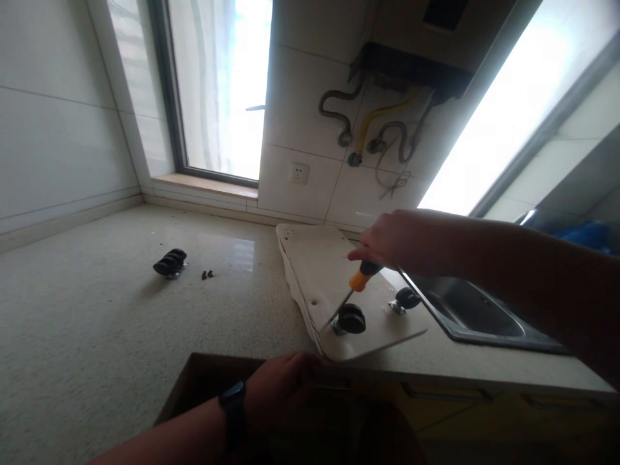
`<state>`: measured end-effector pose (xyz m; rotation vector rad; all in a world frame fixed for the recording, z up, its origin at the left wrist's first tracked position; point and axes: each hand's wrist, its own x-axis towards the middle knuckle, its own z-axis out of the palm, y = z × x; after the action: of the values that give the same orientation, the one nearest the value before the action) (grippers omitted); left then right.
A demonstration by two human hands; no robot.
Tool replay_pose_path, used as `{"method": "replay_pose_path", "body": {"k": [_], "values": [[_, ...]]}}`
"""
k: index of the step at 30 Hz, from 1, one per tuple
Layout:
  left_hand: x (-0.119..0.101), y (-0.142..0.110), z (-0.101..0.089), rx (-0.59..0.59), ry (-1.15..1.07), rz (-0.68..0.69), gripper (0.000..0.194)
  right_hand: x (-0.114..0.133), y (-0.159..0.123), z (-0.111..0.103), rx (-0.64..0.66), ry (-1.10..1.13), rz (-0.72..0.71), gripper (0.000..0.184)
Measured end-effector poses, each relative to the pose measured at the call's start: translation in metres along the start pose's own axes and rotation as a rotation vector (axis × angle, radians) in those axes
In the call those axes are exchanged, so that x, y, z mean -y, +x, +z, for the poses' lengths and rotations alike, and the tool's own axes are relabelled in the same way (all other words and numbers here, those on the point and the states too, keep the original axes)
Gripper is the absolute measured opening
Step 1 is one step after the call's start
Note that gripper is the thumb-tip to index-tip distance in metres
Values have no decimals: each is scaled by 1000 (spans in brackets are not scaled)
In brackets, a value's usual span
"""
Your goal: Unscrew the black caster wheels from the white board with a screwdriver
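Observation:
My right hand (387,242) is closed round the handle of a screwdriver (358,279) with an orange and black grip. The screwdriver slants down, its tip at the metal mounting plate of a black caster wheel (351,319). That caster sits on a white panel (317,268) lying on the countertop. A second caster (407,298) stands on the panel farther right. My left hand (285,381), below a dark wristwatch (233,395), holds the panel's near corner; its fingertips are dim and partly hidden.
A loose black caster (170,261) lies on the speckled countertop (232,323), with several small screws (207,275) beside it. To the right is a steel sink (465,310). Pipes (387,132) hang on the wall behind, near a socket (299,173). Drawers (445,403) run below the counter.

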<state>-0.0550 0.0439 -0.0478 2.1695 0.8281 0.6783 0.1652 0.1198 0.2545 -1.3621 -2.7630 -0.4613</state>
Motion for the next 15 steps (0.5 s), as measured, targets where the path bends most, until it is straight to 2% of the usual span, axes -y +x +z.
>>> {"method": "replay_pose_path", "body": {"k": [3, 4, 7, 9, 12, 13, 15], "values": [[-1, -1, 1, 3, 10, 2, 31, -4, 2, -8, 219, -85, -156, 8], [-2, -2, 2, 6, 15, 1, 30, -2, 2, -13, 236, -60, -160, 9], [-3, -3, 2, 30, 37, -4, 28, 8, 1, -23, 261, 51, -173, 21], [-3, -3, 2, 44, 54, -1, 29, 13, -2, -21, 240, 79, -137, 25], [-2, -2, 2, 42, 67, 18, 28, 14, -4, -9, 170, -26, -39, 21], [-1, -1, 2, 38, 68, 24, 27, 12, -4, -6, 168, -82, -43, 18], [0, -1, 3, 33, 66, 31, 26, 8, -2, -2, 202, -157, -73, 22]]}}
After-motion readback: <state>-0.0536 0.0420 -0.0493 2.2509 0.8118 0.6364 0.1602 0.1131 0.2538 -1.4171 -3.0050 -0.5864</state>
